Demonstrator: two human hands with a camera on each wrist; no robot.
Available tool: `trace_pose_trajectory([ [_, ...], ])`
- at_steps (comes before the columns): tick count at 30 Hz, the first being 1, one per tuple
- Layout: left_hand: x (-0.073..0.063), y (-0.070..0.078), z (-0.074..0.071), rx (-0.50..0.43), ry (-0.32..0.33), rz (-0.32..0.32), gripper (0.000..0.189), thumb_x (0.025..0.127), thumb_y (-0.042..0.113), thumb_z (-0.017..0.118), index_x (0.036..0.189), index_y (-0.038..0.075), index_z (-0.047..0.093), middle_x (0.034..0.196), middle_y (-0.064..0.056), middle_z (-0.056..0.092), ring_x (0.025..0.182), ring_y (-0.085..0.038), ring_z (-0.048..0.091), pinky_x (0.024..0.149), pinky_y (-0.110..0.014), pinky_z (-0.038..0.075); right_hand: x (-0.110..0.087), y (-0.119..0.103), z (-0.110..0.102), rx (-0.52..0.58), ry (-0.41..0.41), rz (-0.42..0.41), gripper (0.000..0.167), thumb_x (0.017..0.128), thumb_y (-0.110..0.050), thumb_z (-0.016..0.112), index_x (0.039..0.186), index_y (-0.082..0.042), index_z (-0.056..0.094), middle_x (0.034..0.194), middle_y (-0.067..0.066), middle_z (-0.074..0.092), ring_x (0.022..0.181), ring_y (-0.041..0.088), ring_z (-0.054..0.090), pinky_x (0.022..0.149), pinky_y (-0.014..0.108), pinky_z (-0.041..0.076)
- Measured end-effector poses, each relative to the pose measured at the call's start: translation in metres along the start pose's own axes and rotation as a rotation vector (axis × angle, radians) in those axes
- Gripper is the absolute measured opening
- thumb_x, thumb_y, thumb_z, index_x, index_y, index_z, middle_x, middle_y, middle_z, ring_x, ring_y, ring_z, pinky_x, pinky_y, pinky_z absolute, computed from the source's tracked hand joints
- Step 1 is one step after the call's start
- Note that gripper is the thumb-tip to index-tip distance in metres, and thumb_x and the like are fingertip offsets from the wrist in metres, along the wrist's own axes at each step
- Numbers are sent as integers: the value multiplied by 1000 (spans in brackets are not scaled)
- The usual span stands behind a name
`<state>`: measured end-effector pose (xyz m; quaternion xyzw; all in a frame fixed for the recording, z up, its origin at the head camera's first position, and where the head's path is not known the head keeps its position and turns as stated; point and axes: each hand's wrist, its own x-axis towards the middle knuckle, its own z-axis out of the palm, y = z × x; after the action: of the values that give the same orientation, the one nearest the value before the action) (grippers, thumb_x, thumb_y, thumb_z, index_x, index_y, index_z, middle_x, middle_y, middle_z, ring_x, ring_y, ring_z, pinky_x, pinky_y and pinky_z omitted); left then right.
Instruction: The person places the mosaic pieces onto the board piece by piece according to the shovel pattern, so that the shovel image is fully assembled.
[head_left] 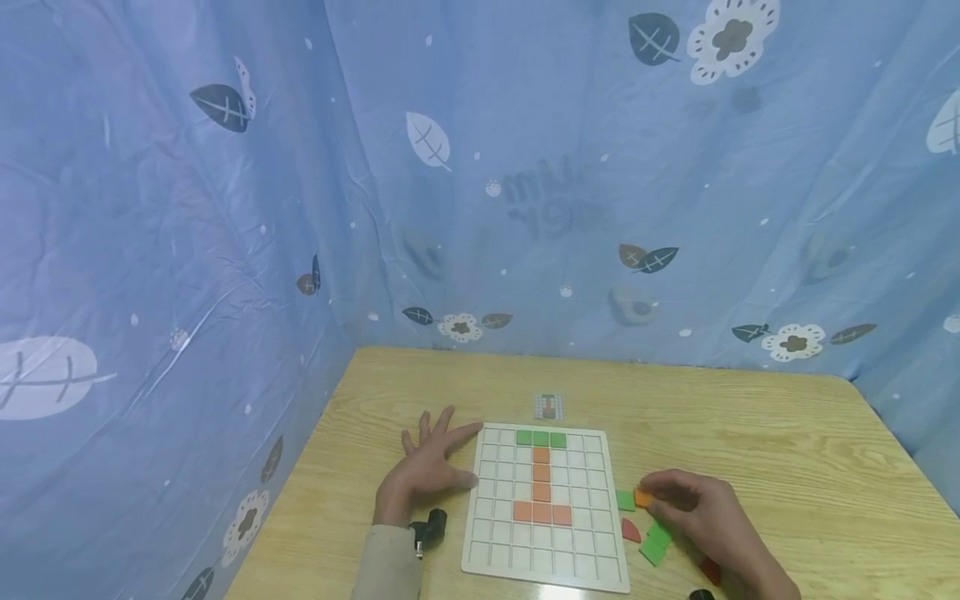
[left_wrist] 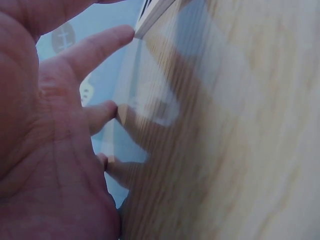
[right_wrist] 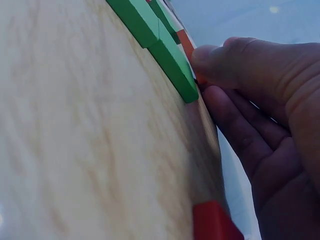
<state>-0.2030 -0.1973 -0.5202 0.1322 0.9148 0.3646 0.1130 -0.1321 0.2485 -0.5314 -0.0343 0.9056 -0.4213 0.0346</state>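
A white gridded board [head_left: 502, 554] lies on the table, with a row of green tiles [head_left: 541, 438] near its top and orange tiles [head_left: 542, 472] running down to a wider orange row. Spread fingers of my left hand [head_left: 427, 467] rest at the board's left edge, the index fingertip by its upper corner [left_wrist: 137, 34]. To the right of the board, my right hand [head_left: 708, 508] pinches an orange tile [head_left: 642, 497] between thumb and fingers. Around that hand lie green tiles [head_left: 654, 546], another green tile [head_left: 626, 500] and a red quarter-round piece [head_left: 631, 530].
A small picture card [head_left: 549, 407] with a grid pattern lies behind the board. Another red piece [right_wrist: 212, 222] sits under my right wrist. A black object [head_left: 430, 530] is beside my left wrist. Blue patterned curtains [head_left: 480, 208] hang behind and beside the wooden table [head_left: 750, 417].
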Motion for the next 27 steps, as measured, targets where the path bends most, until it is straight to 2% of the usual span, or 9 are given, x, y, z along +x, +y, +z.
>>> trace_pose_trajectory([
  [9,0,-1,0,8,8,-5,90,79,23,92,161,30,57,185,-19,9,166,-56,-17,119,-85,-23,1,1,0,6,-10,19,26,90,-29,91,115,-27,83,117,-10,82,110,3,73,91,23,60],
  [17,1,-4,1,8,3,-5,90,79,22,92,162,30,57,185,-18,10,166,-55,-18,119,-85,-23,-2,-6,-5,64,18,16,26,90,-20,90,115,-21,83,118,-3,83,104,1,76,89,20,62],
  [21,2,-3,1,1,1,-7,90,79,22,92,161,31,57,185,-18,9,166,-55,-18,120,-84,-23,-5,-15,-10,71,49,-6,25,91,-18,89,115,-21,83,117,-2,84,103,1,77,87,21,63],
  [27,2,-1,1,3,-1,-5,90,80,21,92,162,30,56,185,-18,9,166,-55,-18,120,-84,-23,-9,-26,-15,44,81,-60,23,93,-21,88,115,-23,83,113,-8,83,107,-4,73,90,20,61],
])
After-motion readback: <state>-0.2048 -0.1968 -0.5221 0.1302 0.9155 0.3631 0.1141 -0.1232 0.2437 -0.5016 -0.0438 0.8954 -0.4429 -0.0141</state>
